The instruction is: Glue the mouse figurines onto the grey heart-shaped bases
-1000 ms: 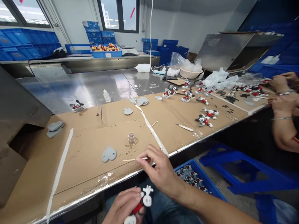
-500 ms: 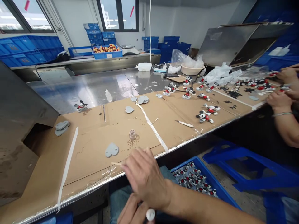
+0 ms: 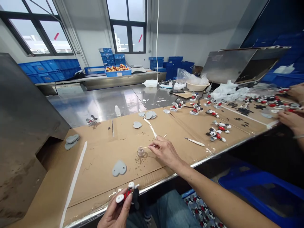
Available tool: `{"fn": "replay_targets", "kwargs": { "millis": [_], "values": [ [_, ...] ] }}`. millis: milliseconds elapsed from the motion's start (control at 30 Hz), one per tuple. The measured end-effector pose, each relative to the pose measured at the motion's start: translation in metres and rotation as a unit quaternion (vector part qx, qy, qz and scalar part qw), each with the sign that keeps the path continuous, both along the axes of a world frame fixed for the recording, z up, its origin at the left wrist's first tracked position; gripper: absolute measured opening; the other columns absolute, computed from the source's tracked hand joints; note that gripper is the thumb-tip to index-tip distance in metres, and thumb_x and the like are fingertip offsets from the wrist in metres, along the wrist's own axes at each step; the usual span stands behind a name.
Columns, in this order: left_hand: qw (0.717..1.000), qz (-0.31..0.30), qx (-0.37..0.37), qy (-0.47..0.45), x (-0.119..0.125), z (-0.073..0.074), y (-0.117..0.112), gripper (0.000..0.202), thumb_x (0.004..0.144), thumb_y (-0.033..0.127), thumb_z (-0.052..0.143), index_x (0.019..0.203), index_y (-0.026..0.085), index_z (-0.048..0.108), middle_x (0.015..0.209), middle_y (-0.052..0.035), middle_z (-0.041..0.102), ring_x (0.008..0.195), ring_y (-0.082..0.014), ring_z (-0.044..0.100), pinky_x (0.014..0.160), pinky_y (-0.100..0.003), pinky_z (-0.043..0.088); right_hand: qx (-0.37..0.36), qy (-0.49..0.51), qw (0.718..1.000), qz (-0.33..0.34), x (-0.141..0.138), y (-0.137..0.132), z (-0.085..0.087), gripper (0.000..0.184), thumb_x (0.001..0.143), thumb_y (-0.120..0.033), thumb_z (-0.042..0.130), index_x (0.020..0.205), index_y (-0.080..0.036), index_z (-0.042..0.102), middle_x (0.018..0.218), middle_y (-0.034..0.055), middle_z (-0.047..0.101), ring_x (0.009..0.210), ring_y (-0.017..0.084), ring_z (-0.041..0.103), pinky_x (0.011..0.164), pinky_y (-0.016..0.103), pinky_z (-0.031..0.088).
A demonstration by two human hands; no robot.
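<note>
My left hand (image 3: 116, 210) is closed around a Mickey Mouse figurine (image 3: 128, 193) at the bench's front edge. The figurine is tipped over, with its white feet up and a dark ear to the right. My right hand (image 3: 166, 152) pinches a thin wooden stick (image 3: 146, 147), whose tip is at the mouth of a small clear jar (image 3: 141, 152). Brown specks lie scattered on the cardboard around the jar. Nearer to me rests a grey heart-shaped base (image 3: 119, 168) with small holes.
More grey hearts (image 3: 137, 125) lie farther back and at left. A craft knife (image 3: 194, 142) and several figurines (image 3: 215, 135) are at right. A metal box (image 3: 26, 136) bounds the left side. Another person's hand (image 3: 291, 120) works at far right. Below is a blue stool (image 3: 256, 186).
My right hand has moved up and forward from beside my left hand, bringing the stick to the jar. The figurine in my left hand now shows clearly. The view has tilted upward.
</note>
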State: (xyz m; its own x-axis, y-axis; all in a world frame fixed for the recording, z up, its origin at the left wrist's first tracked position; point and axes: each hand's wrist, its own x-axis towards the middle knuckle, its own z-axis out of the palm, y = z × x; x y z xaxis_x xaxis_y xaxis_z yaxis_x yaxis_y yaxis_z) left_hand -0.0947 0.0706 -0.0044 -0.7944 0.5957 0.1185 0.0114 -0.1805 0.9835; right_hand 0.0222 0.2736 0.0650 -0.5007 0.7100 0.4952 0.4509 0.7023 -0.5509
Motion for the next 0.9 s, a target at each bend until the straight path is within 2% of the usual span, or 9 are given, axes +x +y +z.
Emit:
{"fn": "replay_targets", "kwargs": {
  "millis": [133, 233, 533, 633, 733, 800, 900],
  "values": [
    [0.999, -0.004, 0.015, -0.038, 0.002, 0.005, 0.004, 0.033, 0.059, 0.04, 0.089, 0.085, 0.021, 0.08, 0.093, -0.0018, 0.078, 0.086, -0.0177, 0.073, 0.083, -0.018, 0.058, 0.025, -0.03, 0.999, 0.004, -0.004, 0.0, -0.001, 0.018, 0.082, -0.007, 0.065, 0.069, -0.018, 0.066, 0.071, 0.0021, 0.059, 0.071, 0.018, 0.056, 0.069, 0.03, 0.042],
    [0.999, 0.008, 0.011, -0.049, 0.002, 0.007, 0.009, 0.031, 0.058, 0.038, 0.089, 0.083, 0.022, 0.08, 0.091, -0.0003, 0.078, 0.086, -0.0172, 0.072, 0.084, -0.019, 0.058, 0.028, -0.044, 0.999, 0.008, -0.003, -0.001, 0.001, 0.019, 0.082, -0.006, 0.064, 0.068, -0.019, 0.064, 0.071, 0.0017, 0.057, 0.072, 0.018, 0.055, 0.071, 0.031, 0.042],
    [0.996, 0.016, -0.014, -0.089, 0.004, 0.015, 0.023, 0.03, 0.058, 0.033, 0.089, 0.084, 0.021, 0.078, 0.088, -0.0001, 0.078, 0.084, -0.0157, 0.072, 0.084, -0.018, 0.057, -0.029, -0.024, 0.999, 0.006, -0.001, -0.002, 0.002, 0.021, 0.081, -0.004, 0.059, 0.065, -0.018, 0.061, 0.068, 0.0006, 0.053, 0.068, 0.017, 0.051, 0.069, 0.03, 0.039],
    [0.993, 0.019, -0.03, -0.113, 0.0, 0.013, 0.024, 0.034, 0.057, 0.035, 0.089, 0.086, 0.021, 0.079, 0.088, -0.0016, 0.079, 0.084, -0.0165, 0.073, 0.083, -0.018, 0.057, -0.085, -0.003, 0.996, 0.01, -0.002, -0.001, 0.004, 0.021, 0.08, -0.007, 0.058, 0.062, -0.017, 0.061, 0.067, 0.0001, 0.055, 0.065, 0.015, 0.051, 0.065, 0.028, 0.039],
    [0.988, 0.016, -0.05, -0.143, -0.003, 0.01, 0.022, 0.036, 0.052, 0.035, 0.091, 0.084, 0.021, 0.079, 0.085, -0.0029, 0.08, 0.081, -0.0183, 0.074, 0.079, -0.019, 0.059, -0.157, 0.022, 0.987, 0.021, 0.0, -0.008, 0.011, 0.019, 0.082, -0.017, 0.06, 0.064, -0.016, 0.064, 0.064, -0.0006, 0.056, 0.059, 0.013, 0.05, 0.057, 0.025, 0.039],
    [0.989, 0.028, -0.05, -0.136, -0.002, 0.01, 0.021, 0.035, 0.052, 0.035, 0.091, 0.083, 0.022, 0.08, 0.085, -0.002, 0.08, 0.081, -0.0176, 0.074, 0.079, -0.018, 0.059, -0.236, 0.053, 0.969, 0.051, 0.003, -0.019, 0.019, 0.019, 0.081, -0.025, 0.062, 0.065, -0.016, 0.065, 0.062, -0.0016, 0.056, 0.058, 0.012, 0.049, 0.056, 0.024, 0.039],
    [0.993, 0.049, -0.039, -0.096, 0.004, 0.014, 0.017, 0.031, 0.056, 0.037, 0.09, 0.083, 0.025, 0.08, 0.086, 0.0014, 0.079, 0.083, -0.0149, 0.073, 0.082, -0.016, 0.057, -0.359, 0.098, 0.923, 0.101, 0.01, -0.04, 0.03, 0.019, 0.076, -0.03, 0.066, 0.064, -0.016, 0.067, 0.065, -0.0027, 0.053, 0.061, 0.011, 0.046, 0.059, 0.025, 0.037]
  ]
}}
